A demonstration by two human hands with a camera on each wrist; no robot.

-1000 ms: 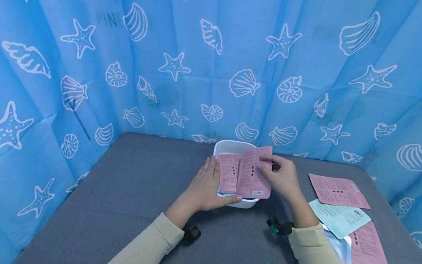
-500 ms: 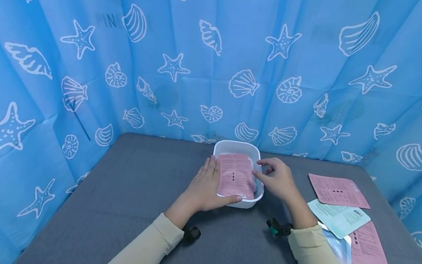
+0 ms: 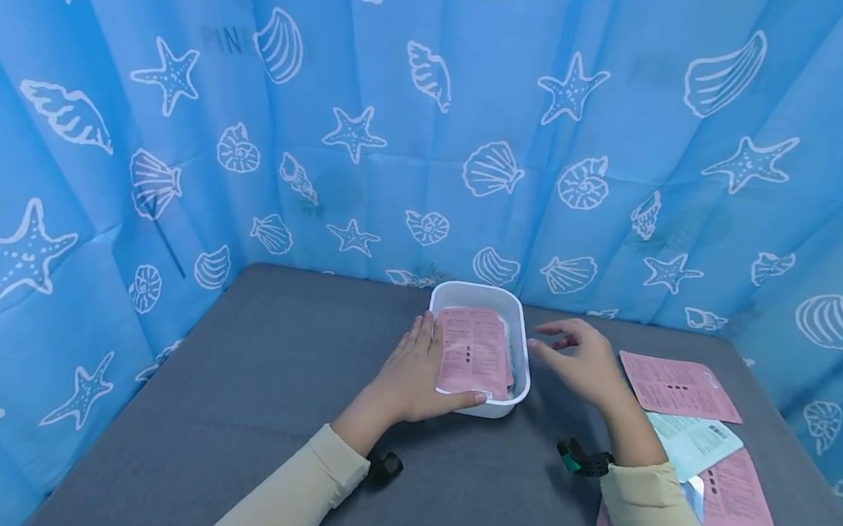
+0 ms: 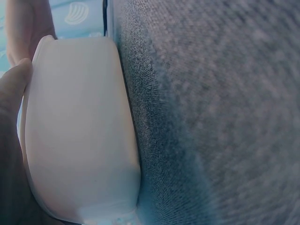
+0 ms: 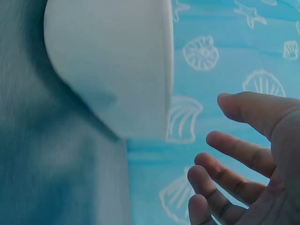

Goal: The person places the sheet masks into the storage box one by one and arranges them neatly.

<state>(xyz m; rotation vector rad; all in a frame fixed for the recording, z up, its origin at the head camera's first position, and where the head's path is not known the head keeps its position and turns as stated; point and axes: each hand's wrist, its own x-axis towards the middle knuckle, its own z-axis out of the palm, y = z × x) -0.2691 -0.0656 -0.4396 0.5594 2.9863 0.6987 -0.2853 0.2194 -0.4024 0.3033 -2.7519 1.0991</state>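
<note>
A white plastic box [image 3: 521, 382] stands near the far side of the table, with pink sheet-mask packets [image 3: 474, 355] stacked flat inside; whatever lies beneath them is mostly hidden. My left hand [image 3: 410, 379] rests against the box's left side, fingers straight along the rim and thumb across the near edge. In the left wrist view the thumb touches the rim of the box's white wall [image 4: 77, 126]. To the right of the box, my right hand [image 3: 580, 365] is apart from it and holds nothing. The right wrist view has its fingers loosely bent and spread [image 5: 234, 150].
At the right of the grey table [image 3: 293, 352] lie more packets: a pink packet [image 3: 677, 387] at the back, a mint-green packet [image 3: 691, 445], another pink packet [image 3: 742, 512] and a silvery one partly under my right sleeve [image 3: 658, 518]. A blue shell-print curtain [image 3: 391, 185] hangs behind.
My right hand lowered a pink packet into the box, let go of it and drew back to the right. My left hand stayed on the box.
</note>
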